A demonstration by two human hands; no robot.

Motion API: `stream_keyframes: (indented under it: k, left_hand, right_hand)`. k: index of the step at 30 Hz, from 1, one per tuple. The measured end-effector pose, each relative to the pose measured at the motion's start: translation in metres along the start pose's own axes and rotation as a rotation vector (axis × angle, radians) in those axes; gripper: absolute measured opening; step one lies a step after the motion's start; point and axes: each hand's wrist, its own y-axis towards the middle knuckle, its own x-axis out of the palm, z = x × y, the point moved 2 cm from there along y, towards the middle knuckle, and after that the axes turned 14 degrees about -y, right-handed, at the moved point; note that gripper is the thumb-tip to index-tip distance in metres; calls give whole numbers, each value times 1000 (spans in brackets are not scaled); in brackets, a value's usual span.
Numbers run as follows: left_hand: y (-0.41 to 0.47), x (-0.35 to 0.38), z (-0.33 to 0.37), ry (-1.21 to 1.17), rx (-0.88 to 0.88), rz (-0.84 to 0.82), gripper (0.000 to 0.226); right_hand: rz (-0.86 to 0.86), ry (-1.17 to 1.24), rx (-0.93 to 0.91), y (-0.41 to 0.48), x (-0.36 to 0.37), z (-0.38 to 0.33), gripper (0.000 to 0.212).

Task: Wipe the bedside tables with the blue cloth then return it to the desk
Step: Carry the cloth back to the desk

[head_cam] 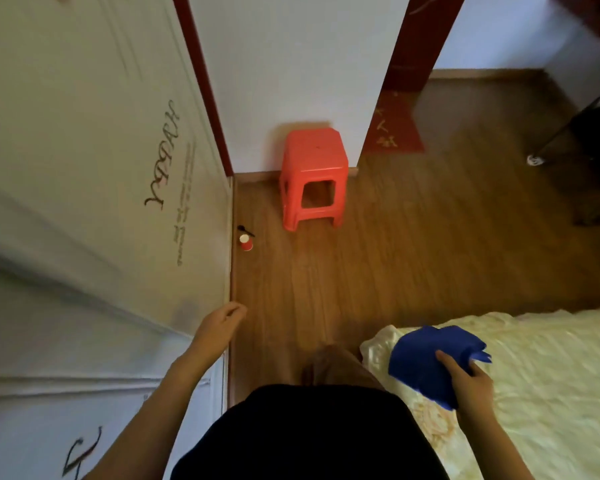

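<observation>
Our right grip (471,379) pinched the blue cloth (426,358) by its near edge, over the bed (551,393) corner. Our left grip (219,323) hung loosely curled and empty beside the white lettered door (84,168). Farther off were a red paper cup (246,242) on the wood floor (430,237), then a red plastic stool (312,174) at the wall. No bedside surface or desk was in view, so we judged this a carry step. The next move calls for finding that surface and laying the cloth flat on it.

A red stool (313,178) stands beside a small red cup (246,242).
</observation>
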Motion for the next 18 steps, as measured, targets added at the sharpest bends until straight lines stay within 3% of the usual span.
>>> stream_keyframes:
  k: [3,6,9,14,18]
  left_hand:
    - [60,10,28,20,-23,-23,22]
    - [112,20,45,-15,-87,15,19]
    - [157,21,65,-47,-186,70,21]
    - [238,18,125,-100,-205,141,24]
    - [316,22,191,-84,-178,132,23]
  right_hand:
    - [10,5,27,50,17,-45,17]
    - [-37,27,-10,101,40,-102,40]
    - [-114,51,-28,141,62,-170,46]
    - [-199,58,-94,191,84,-279,23]
    - [-213,143,-95,233,91,-348,23]
